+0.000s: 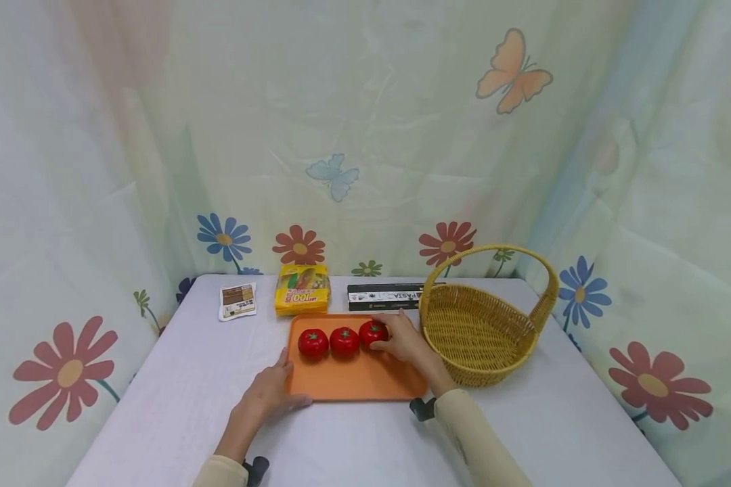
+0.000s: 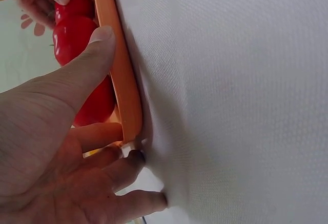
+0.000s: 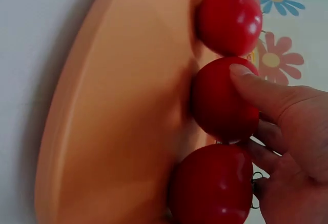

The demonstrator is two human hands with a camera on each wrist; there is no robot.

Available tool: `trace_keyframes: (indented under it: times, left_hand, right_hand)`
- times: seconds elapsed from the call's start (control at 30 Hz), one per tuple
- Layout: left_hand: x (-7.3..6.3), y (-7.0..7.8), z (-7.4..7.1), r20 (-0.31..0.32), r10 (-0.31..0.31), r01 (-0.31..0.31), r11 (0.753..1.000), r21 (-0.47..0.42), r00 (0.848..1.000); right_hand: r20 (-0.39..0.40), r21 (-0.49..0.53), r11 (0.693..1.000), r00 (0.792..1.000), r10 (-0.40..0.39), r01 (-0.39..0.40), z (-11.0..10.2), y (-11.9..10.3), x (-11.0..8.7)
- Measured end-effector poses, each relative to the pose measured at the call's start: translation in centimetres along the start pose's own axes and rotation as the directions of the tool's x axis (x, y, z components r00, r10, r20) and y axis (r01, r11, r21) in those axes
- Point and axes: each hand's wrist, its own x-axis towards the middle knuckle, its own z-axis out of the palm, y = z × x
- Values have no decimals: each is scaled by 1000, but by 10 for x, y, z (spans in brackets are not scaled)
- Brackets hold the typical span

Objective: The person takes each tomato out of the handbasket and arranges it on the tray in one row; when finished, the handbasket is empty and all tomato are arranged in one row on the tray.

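An orange tray [image 1: 359, 385] bears several red tomatoes [image 1: 313, 343] in a row along its far side. My right hand [image 1: 405, 338] pinches one tomato [image 3: 223, 101], its thumb on the near side and its fingers behind. Another tomato [image 3: 212, 188] sits just beyond that grip; in the head view my hand hides it. At the tray's near left corner rests my left hand [image 1: 271, 392], fingers spread along the left side and thumb by the front edge. In the left wrist view the left thumb [image 2: 97, 47] overlaps the rim, and some fingertips reach the tablecloth.
A yellow wicker basket [image 1: 481, 365] with a tall handle stands right of the tray. Behind the tray are a yellow packet [image 1: 302, 291] and a black box marked PASTA [image 1: 378, 296]. A small white and brown sachet [image 1: 238, 302] lies at the back left. Flowered curtains surround the table.
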Motion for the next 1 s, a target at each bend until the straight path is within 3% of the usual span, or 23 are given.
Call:
trace_keyframes:
  times: [0.17, 0.33, 0.47, 0.6, 0.7, 1.0]
  left_hand:
    - [2, -1, 0, -1, 1, -1, 1000, 0, 1000]
    - [4, -3, -3, 0, -3, 3, 1000, 0, 1000]
    - [4, -4, -3, 3, 0, 1, 1000, -5, 1000]
    - [4, -3, -2, 3, 2, -2, 1000, 3, 1000]
    - [4, -3, -2, 4, 1, -1, 1000, 5, 1000]
    - [2, -8, -5, 33, -18, 19, 1000, -17, 999]
  right_hand:
    - [9, 35, 999, 1000, 26, -26, -2, 2, -3]
    - [27, 46, 999, 999, -23, 22, -5, -1, -8]
    - [19, -7, 1000, 999, -29, 29, -5, 1, -9]
    - [63, -39, 999, 997, -35, 38, -8, 3, -11]
    - [87, -5, 999, 995, -44, 45, -7, 2, -12]
    - [33, 18, 998, 998, -60, 59, 0, -1, -14]
